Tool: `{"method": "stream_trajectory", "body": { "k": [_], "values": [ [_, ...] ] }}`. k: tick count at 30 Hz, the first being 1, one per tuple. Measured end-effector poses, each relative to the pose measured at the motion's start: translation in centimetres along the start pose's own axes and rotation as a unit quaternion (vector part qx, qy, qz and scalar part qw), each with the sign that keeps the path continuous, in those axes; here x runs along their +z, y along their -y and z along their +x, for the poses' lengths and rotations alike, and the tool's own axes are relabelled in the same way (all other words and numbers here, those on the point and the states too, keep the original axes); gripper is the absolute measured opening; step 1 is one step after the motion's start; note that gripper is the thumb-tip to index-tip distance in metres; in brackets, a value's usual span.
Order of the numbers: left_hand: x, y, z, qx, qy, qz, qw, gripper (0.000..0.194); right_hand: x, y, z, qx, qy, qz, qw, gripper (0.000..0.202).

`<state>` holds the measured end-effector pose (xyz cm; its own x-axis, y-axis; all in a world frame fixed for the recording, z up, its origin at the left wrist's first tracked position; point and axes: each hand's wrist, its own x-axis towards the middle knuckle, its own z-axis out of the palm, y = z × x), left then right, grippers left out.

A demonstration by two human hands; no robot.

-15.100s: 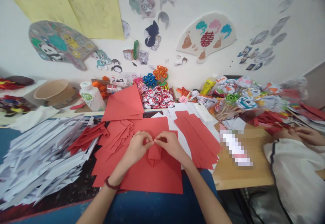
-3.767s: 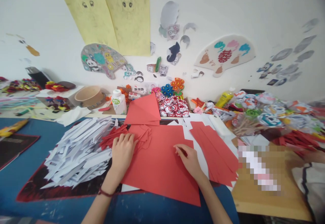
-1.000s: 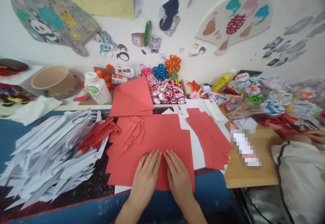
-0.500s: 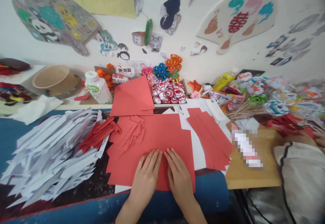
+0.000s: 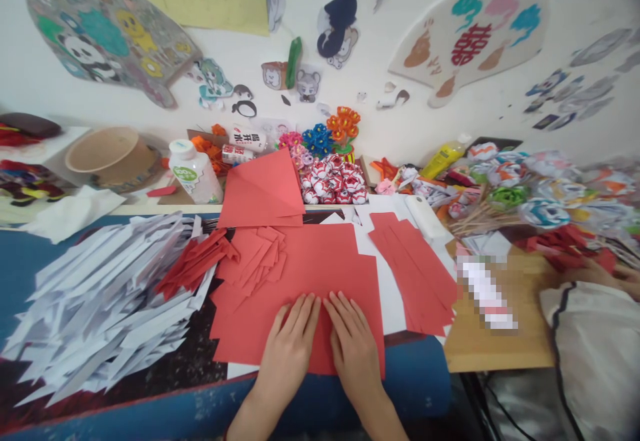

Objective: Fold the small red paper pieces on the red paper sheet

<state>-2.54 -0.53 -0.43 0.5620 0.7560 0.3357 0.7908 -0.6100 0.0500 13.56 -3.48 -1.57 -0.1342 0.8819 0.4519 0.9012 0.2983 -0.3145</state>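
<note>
My left hand (image 5: 293, 334) lies palm down on large red paper sheets (image 5: 320, 254), its fingers stretched out. Beside it my right hand (image 5: 353, 337) rests the same way, fingertips a small gap from the left ones. Both hands are open, and whatever lies under the palms is hidden. Small folded red paper pieces (image 5: 260, 261) sit on the left part of the sheets, with dark red folded strips (image 5: 197, 261) just left of them. A stack of red paper strips (image 5: 413, 274) is to the right, on white paper (image 5: 387, 287).
A big pile of folded white paper strips (image 5: 110, 307) covers the left side. Behind stand a white bottle (image 5: 194, 174), red square sheets (image 5: 263, 191) and red-white paper balls (image 5: 335, 184). Paper flowers (image 5: 545, 211) lie far right, near another person's sleeve (image 5: 595, 334).
My hands stay in place on the red sheets. At the far right, the other person's hand has shifted slightly by the red paper.
</note>
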Motion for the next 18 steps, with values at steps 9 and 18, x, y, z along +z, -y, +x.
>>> {"method": "stream_trajectory", "body": {
  "k": [9, 18],
  "values": [
    [-0.6, 0.4, 0.3, 0.04, 0.018, 0.05, 0.998, 0.047, 0.4, 0.4, 0.1, -0.017, -0.021, -0.068, 0.997, 0.047],
    [-1.2, 0.2, 1.6, 0.144, 0.007, 0.134, 0.98, 0.044, 1.0, 1.8, 1.2, -0.063, -0.03, -0.196, 0.978, 0.036]
  ]
}}
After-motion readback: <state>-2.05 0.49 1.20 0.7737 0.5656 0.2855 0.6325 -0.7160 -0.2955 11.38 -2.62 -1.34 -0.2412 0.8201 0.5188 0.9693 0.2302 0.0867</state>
